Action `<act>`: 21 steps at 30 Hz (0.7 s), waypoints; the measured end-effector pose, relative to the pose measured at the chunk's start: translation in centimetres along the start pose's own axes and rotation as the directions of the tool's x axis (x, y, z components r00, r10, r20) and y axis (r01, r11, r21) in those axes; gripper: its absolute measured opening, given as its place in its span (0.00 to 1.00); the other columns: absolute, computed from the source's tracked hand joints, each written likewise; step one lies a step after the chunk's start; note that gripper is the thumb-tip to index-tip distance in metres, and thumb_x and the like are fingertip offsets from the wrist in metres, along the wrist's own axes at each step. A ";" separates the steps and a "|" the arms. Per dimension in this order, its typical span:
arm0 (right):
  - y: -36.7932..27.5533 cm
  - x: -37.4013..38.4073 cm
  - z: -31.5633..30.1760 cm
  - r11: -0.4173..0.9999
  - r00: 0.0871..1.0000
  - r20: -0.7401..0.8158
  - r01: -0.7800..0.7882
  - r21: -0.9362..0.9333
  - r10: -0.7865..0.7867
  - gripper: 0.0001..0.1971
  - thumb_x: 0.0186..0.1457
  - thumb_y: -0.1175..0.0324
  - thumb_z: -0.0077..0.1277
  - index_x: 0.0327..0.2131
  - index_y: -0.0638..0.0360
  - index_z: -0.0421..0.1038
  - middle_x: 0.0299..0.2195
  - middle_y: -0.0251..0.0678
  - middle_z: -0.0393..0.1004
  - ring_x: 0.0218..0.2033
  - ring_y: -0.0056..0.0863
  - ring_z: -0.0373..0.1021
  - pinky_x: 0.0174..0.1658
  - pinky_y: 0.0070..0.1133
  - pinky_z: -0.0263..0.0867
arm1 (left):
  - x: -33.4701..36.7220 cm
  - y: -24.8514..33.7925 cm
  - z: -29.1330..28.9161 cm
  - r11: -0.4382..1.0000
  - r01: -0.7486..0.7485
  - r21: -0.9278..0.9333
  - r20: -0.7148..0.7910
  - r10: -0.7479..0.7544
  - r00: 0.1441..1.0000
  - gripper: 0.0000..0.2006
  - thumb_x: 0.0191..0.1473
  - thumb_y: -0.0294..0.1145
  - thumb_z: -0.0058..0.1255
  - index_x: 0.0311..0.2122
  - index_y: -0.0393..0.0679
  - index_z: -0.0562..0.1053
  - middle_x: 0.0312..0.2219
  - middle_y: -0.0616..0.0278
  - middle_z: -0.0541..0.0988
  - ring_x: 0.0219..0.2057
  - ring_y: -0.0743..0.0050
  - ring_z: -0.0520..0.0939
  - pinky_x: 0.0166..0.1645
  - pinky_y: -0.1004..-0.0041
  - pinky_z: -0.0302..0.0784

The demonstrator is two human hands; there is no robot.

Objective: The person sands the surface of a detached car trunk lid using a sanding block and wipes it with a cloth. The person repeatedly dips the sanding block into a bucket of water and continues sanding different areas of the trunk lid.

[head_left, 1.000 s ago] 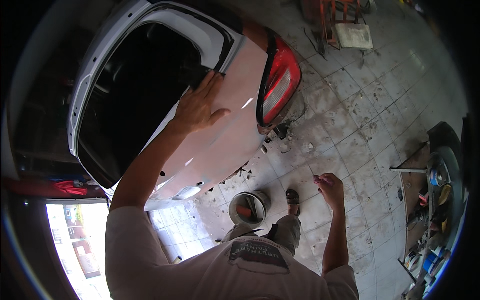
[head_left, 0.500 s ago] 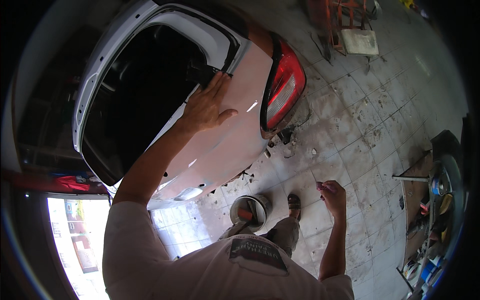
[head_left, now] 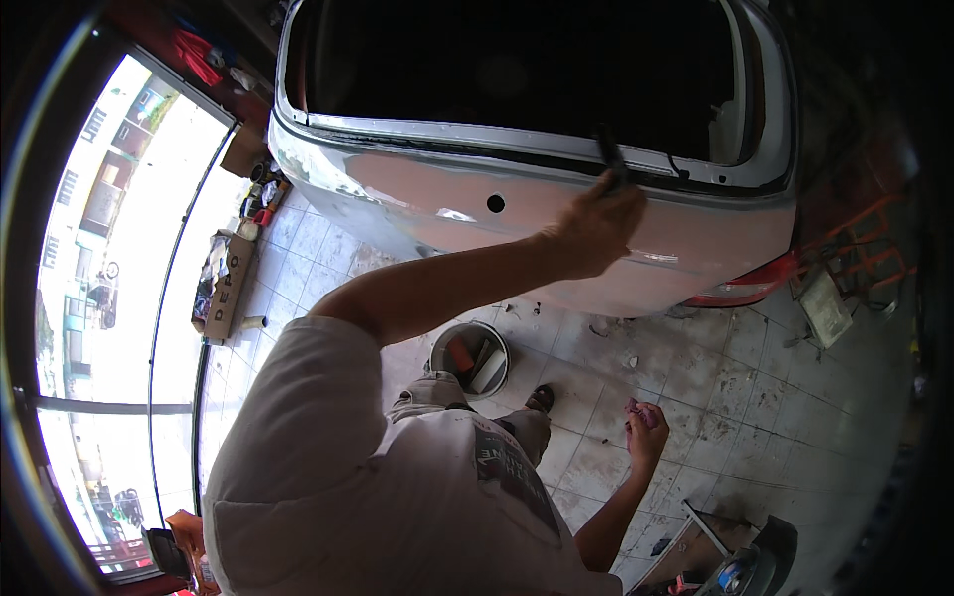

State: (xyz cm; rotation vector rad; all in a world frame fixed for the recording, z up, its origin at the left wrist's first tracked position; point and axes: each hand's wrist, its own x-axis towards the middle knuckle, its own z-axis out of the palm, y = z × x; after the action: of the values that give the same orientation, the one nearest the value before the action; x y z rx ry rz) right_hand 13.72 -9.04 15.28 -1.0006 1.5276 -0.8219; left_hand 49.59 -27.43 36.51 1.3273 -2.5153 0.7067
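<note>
My left hand (head_left: 596, 230), smeared by motion, is at the white and pinkish car tailgate (head_left: 417, 189), just below the dark rear window (head_left: 477, 70). A thin black sheet (head_left: 608, 149) sticks up past its fingers; what it is made of does not show. Left of that hand is a round black hole (head_left: 496, 204) in the panel. My right hand (head_left: 648, 429) hangs low, away from the car, with its fingers closed round a small purplish-pink thing (head_left: 636, 409) of unclear kind.
Below the tailgate stands a bucket (head_left: 505, 372) holding an orange-brown block and a pale piece. A red tail light (head_left: 740, 288) marks the car's right corner, near an orange metal frame (head_left: 874, 238). A cardboard box (head_left: 233, 283) lies left, by a bright doorway (head_left: 109, 228).
My view has swung left, from the car's tail-light corner to face the tailgate squarely. My left hand, lying flat on the panel earlier, is now blurred and curled. My right hand stays closed.
</note>
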 end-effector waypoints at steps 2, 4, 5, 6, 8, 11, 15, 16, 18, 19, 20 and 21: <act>1.1 -1.6 -0.3 0.991 0.991 -0.017 -0.129 0.039 0.130 0.09 0.58 0.79 0.60 0.42 0.60 0.78 0.33 0.32 0.81 0.27 0.20 0.75 0.31 0.21 0.71 | -7.6 -4.5 -1.0 0.978 0.160 -0.133 -0.015 -0.163 0.986 0.40 0.54 0.44 0.72 0.64 0.30 0.68 0.60 0.42 0.76 0.66 0.42 0.75 0.70 0.47 0.72; 1.8 -2.9 -0.2 0.991 0.994 0.010 -0.113 0.072 0.113 0.08 0.59 0.79 0.60 0.41 0.60 0.78 0.33 0.33 0.81 0.27 0.21 0.75 0.32 0.21 0.71 | -13.0 -8.4 -3.4 0.943 0.297 -0.149 0.055 -0.292 0.955 0.41 0.54 0.42 0.72 0.67 0.35 0.66 0.60 0.42 0.76 0.65 0.43 0.76 0.69 0.49 0.73; 1.0 -3.6 0.5 0.990 0.993 0.023 -0.119 0.082 0.117 0.08 0.59 0.79 0.61 0.41 0.60 0.78 0.33 0.33 0.81 0.26 0.21 0.74 0.32 0.21 0.71 | -15.4 -9.8 -4.2 0.930 0.355 -0.094 0.065 -0.350 0.934 0.40 0.54 0.39 0.72 0.67 0.36 0.65 0.60 0.42 0.76 0.65 0.44 0.76 0.68 0.50 0.74; 0.4 -4.1 1.0 0.988 0.993 0.024 -0.120 0.096 0.118 0.07 0.59 0.79 0.61 0.42 0.60 0.78 0.33 0.34 0.81 0.26 0.21 0.74 0.32 0.21 0.71 | -17.1 -11.0 -4.7 0.914 0.403 -0.045 0.065 -0.400 0.914 0.41 0.53 0.36 0.72 0.68 0.37 0.65 0.61 0.42 0.76 0.65 0.44 0.76 0.67 0.50 0.75; -1.1 -4.4 2.3 0.994 0.996 0.062 -0.066 0.083 0.061 0.07 0.62 0.75 0.63 0.42 0.61 0.77 0.35 0.35 0.82 0.28 0.20 0.75 0.33 0.20 0.71 | -19.1 -13.0 -6.0 0.889 0.453 -0.071 0.200 -0.432 0.879 0.41 0.52 0.30 0.71 0.69 0.37 0.64 0.62 0.43 0.75 0.65 0.45 0.76 0.66 0.49 0.76; -4.8 -4.2 6.1 0.995 0.988 0.155 -0.004 0.096 -0.011 0.13 0.63 0.70 0.66 0.48 0.62 0.78 0.37 0.35 0.84 0.30 0.19 0.76 0.33 0.19 0.73 | -18.9 -13.5 -7.8 0.842 0.525 -0.122 0.233 -0.490 0.840 0.36 0.50 0.19 0.66 0.66 0.36 0.68 0.58 0.42 0.79 0.59 0.42 0.81 0.60 0.52 0.82; -12.1 -4.1 14.9 0.940 0.926 0.300 0.130 0.316 -0.229 0.28 0.63 0.68 0.68 0.64 0.61 0.73 0.40 0.37 0.85 0.37 0.19 0.79 0.36 0.21 0.77 | -17.0 -9.1 -8.6 0.745 0.385 -0.545 -0.004 -0.461 0.887 0.23 0.55 0.20 0.66 0.57 0.35 0.78 0.52 0.44 0.83 0.50 0.53 0.87 0.55 0.61 0.87; -13.7 -4.1 17.2 0.922 0.897 0.335 0.165 0.349 -0.287 0.31 0.62 0.69 0.68 0.66 0.61 0.71 0.41 0.38 0.85 0.38 0.19 0.79 0.37 0.21 0.78 | -16.3 -7.1 -8.4 0.653 0.340 -0.677 -0.007 -0.468 0.884 0.19 0.57 0.21 0.66 0.54 0.34 0.80 0.49 0.45 0.85 0.48 0.58 0.88 0.53 0.63 0.87; -16.0 -3.6 21.5 0.899 0.861 0.281 0.363 0.245 -0.424 0.25 0.63 0.74 0.66 0.62 0.61 0.74 0.43 0.35 0.85 0.37 0.18 0.79 0.37 0.19 0.76 | -15.3 -2.7 -8.6 0.157 0.481 -0.863 0.338 -0.527 0.780 0.13 0.62 0.24 0.64 0.50 0.34 0.82 0.44 0.51 0.87 0.44 0.68 0.88 0.49 0.69 0.85; -16.1 -2.7 23.3 0.896 0.857 0.267 0.401 0.194 -0.441 0.22 0.62 0.74 0.67 0.59 0.62 0.76 0.41 0.36 0.85 0.36 0.19 0.79 0.37 0.20 0.76 | -16.1 -1.4 -7.0 0.028 0.488 -0.873 0.415 -0.486 0.769 0.12 0.63 0.26 0.63 0.51 0.35 0.82 0.43 0.53 0.87 0.43 0.72 0.87 0.48 0.70 0.84; -16.2 -1.8 25.1 0.888 0.850 0.258 0.436 0.148 -0.460 0.20 0.60 0.74 0.67 0.55 0.63 0.77 0.40 0.36 0.85 0.36 0.20 0.79 0.36 0.20 0.76 | -17.1 -0.6 -5.5 -0.096 0.497 -0.862 0.485 -0.437 0.757 0.12 0.65 0.27 0.61 0.51 0.36 0.83 0.43 0.55 0.87 0.42 0.75 0.87 0.46 0.72 0.82; -18.9 -2.9 25.3 0.870 0.850 0.242 0.492 -0.044 -0.468 0.16 0.59 0.75 0.68 0.49 0.65 0.78 0.34 0.35 0.84 0.33 0.19 0.79 0.35 0.20 0.76 | -16.7 -0.3 -7.7 -0.114 0.592 -0.798 0.579 -0.419 0.699 0.12 0.64 0.28 0.62 0.50 0.37 0.83 0.44 0.54 0.87 0.43 0.72 0.87 0.47 0.71 0.84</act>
State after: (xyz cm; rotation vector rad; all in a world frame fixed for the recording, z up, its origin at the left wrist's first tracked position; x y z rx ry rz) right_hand 41.93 -13.81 28.86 -1.5398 1.1433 -0.9407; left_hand 59.11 -11.62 36.63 1.4535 -1.4065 -1.1653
